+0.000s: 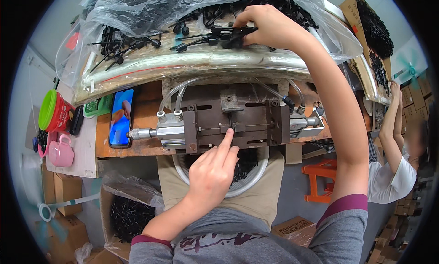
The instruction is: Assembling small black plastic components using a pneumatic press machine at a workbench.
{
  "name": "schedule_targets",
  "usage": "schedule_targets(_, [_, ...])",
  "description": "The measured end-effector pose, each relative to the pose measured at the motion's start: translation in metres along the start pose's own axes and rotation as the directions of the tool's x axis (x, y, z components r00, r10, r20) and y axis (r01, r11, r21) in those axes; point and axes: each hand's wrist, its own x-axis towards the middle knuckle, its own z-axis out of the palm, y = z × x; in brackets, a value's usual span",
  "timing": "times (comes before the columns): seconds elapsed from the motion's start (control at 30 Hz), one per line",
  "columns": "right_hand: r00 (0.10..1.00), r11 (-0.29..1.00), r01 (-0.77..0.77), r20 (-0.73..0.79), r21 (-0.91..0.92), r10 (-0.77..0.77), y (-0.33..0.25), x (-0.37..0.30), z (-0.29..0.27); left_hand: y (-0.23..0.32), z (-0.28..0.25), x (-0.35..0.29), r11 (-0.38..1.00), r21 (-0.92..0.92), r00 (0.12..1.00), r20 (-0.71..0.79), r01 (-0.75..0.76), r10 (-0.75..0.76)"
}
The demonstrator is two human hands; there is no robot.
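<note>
My left hand (212, 175) reaches over the front of a dark metal press fixture (210, 114). Its index finger is stretched out, the tip touching a small black stem-like part (230, 121) at the fixture's middle; the other fingers are loosely bent and grip nothing I can see. At the far side, my right hand (270, 28) is closed on a few black plastic parts (235, 37) with thin stems, over a plastic-lined tray (192, 60). More such parts (119, 51) lie heaped in the tray, partly under clear plastic sheeting (146, 12).
Air cylinders (171, 131) with clear hoses flank the fixture. To the left are a phone (121, 118), a red tub (59, 113) and a pink mug (61, 152). A round basket (260, 172) rests at my lap. An orange stool (315, 179) and a co-worker (393, 172) are at right.
</note>
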Motion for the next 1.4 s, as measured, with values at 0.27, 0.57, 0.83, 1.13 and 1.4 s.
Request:
schedule_targets(0.27, [0.938, 0.912, -0.272, -0.129, 0.306, 0.323, 0.002, -0.02, -0.015, 0.0, 0.002, 0.01, 0.982, 0.161, 0.986, 0.15, -0.097, 0.073])
schedule_targets(0.57, [0.772, 0.421, -0.204, -0.12, 0.884, 0.625, 0.025, -0.056, -0.03, -0.003, 0.001, 0.009, 0.979, 0.177, 0.978, 0.198, -0.104, 0.068])
schedule_targets(0.83, [0.697, 0.248, -0.118, -0.098, 0.962, 0.71, -0.02, -0.108, -0.026, -0.007, -0.038, 0.044, 0.782, -0.578, 0.968, 0.058, 0.232, -0.244])
schedule_targets(1.13, [0.871, -0.081, -0.254, 0.264, 0.964, 0.413, -0.089, -0.143, -0.014, -0.02, -0.05, 0.054, -0.014, -0.928, 0.863, 0.352, 0.372, -0.364])
schedule_targets(1.4, [0.795, 0.126, -0.176, 0.066, 0.976, 0.603, -0.124, -0.175, 0.008, -0.003, -0.063, 0.012, 0.678, -0.68, 0.96, 0.182, 0.28, -0.214])
